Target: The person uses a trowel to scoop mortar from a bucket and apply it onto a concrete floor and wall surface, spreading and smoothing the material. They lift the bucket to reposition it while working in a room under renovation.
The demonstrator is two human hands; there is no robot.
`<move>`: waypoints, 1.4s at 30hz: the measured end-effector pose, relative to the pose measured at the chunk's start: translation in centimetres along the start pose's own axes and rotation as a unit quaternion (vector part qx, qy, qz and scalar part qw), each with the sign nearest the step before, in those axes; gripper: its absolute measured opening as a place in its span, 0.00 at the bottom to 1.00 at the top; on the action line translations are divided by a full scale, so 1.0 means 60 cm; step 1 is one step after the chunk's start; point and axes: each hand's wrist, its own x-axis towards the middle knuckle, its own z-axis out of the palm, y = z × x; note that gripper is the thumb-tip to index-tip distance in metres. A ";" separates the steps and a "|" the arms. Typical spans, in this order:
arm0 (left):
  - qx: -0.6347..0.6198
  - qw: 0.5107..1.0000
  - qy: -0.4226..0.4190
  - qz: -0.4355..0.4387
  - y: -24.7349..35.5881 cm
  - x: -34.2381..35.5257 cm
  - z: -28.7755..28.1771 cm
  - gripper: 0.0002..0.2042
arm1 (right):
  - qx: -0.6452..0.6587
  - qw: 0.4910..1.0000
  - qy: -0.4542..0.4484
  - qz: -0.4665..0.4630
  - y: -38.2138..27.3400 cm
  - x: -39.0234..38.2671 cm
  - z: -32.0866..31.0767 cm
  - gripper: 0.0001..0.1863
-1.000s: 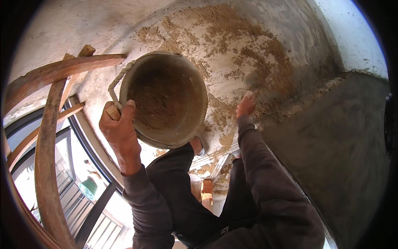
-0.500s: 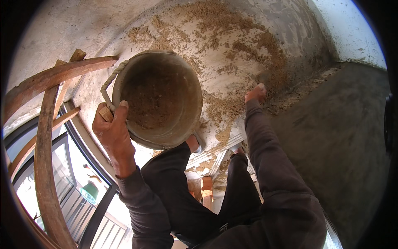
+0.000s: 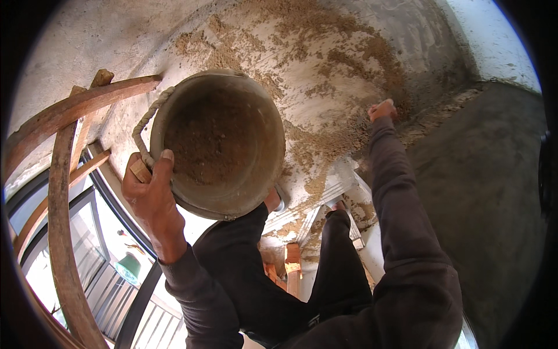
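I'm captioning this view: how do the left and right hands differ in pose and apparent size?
The left hand is curled against the bucket, with a wooden stub showing in its grip; the right hand is clear of the bucket, by brown grit, its grip hard to make out. The left hand looks larger; the right hand looks smaller and farther off. Both are bare, below dark sleeves.
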 end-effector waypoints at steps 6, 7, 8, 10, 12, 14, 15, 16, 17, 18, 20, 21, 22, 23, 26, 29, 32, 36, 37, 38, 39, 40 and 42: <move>-0.041 0.999 -0.022 -0.014 -0.006 -0.003 0.002 0.09 | -0.276 0.949 -0.100 -0.116 0.012 -0.033 0.050 0.21; -0.025 0.999 -0.030 0.009 -0.004 -0.002 0.005 0.09 | -0.308 0.928 -0.116 -0.177 0.026 -0.021 0.044 0.22; -0.009 0.999 -0.038 0.033 -0.005 -0.001 0.006 0.09 | -0.338 0.902 -0.126 -0.238 0.042 -0.008 0.038 0.22; 0.009 0.997 -0.053 0.061 -0.003 0.001 0.012 0.09 | -0.389 0.867 -0.078 -0.302 0.069 0.057 0.015 0.22; 0.032 0.996 -0.048 0.066 -0.006 0.001 0.007 0.09 | -0.423 0.866 -0.051 -0.261 0.079 0.056 0.001 0.23; -0.026 0.999 -0.039 0.023 -0.005 0.000 0.007 0.08 | -0.385 0.907 -0.008 -0.169 0.079 0.044 -0.017 0.24; -0.055 0.998 -0.035 0.001 -0.005 0.000 0.006 0.08 | -0.334 0.934 0.025 -0.121 0.076 0.030 -0.026 0.25; -0.039 0.998 -0.042 0.013 -0.004 0.000 0.003 0.08 | -0.281 0.955 0.057 -0.073 0.076 0.017 -0.030 0.25; -0.027 0.998 -0.052 0.025 -0.001 0.001 0.003 0.08 | -0.242 0.965 0.063 -0.078 0.077 0.019 -0.036 0.25; -0.024 0.998 -0.059 0.029 0.000 0.001 0.005 0.07 | -0.202 0.973 0.069 -0.083 0.080 0.019 -0.041 0.25; -0.024 0.997 -0.066 0.031 -0.003 0.002 0.007 0.07 | -0.159 0.979 0.080 -0.094 0.088 0.013 -0.051 0.25; -0.028 0.997 -0.066 0.030 -0.003 0.004 0.008 0.07 | -0.156 0.979 0.085 -0.098 0.097 -0.004 -0.049 0.25; -0.023 0.997 -0.063 0.034 -0.004 0.005 0.008 0.07 | -0.152 0.979 0.089 -0.101 0.102 -0.015 -0.047 0.25; -0.019 0.997 -0.061 0.039 -0.002 0.005 0.009 0.07 | -0.177 0.970 0.105 -0.132 0.105 -0.012 -0.047 0.25; 0.001 0.998 -0.053 0.047 -0.005 0.008 0.006 0.07 | -0.190 0.963 0.106 -0.162 0.124 0.017 -0.052 0.25; -0.021 0.999 -0.045 0.015 -0.006 0.012 0.005 0.07 | -0.128 0.985 0.040 -0.112 0.104 0.066 -0.064 0.26; -0.031 0.997 -0.067 0.000 -0.014 0.019 0.012 0.08 | -0.063 0.993 0.041 -0.091 0.071 0.138 -0.071 0.23; 0.031 0.996 -0.085 -0.013 -0.020 0.023 -0.016 0.11 | 0.008 0.999 -0.021 -0.032 0.018 -0.033 -0.009 0.23; 0.044 0.996 -0.077 -0.010 -0.018 0.020 -0.014 0.11 | -0.036 0.997 -0.050 -0.052 0.012 -0.039 -0.010 0.23; 0.052 0.996 -0.065 -0.002 -0.013 0.018 -0.008 0.11 | -0.033 0.996 -0.061 -0.048 0.002 -0.024 -0.008 0.24; 0.062 0.996 -0.058 0.004 -0.010 0.018 -0.004 0.11 | -0.032 0.996 -0.069 -0.044 -0.004 0.020 -0.021 0.24; 0.073 0.996 -0.052 0.026 -0.015 0.020 -0.001 0.11 | -0.172 0.980 -0.062 -0.084 0.003 0.071 -0.032 0.25; 0.101 0.992 -0.033 0.063 -0.029 0.019 0.000 0.11 | -0.394 0.908 -0.031 -0.140 0.022 0.114 -0.043 0.25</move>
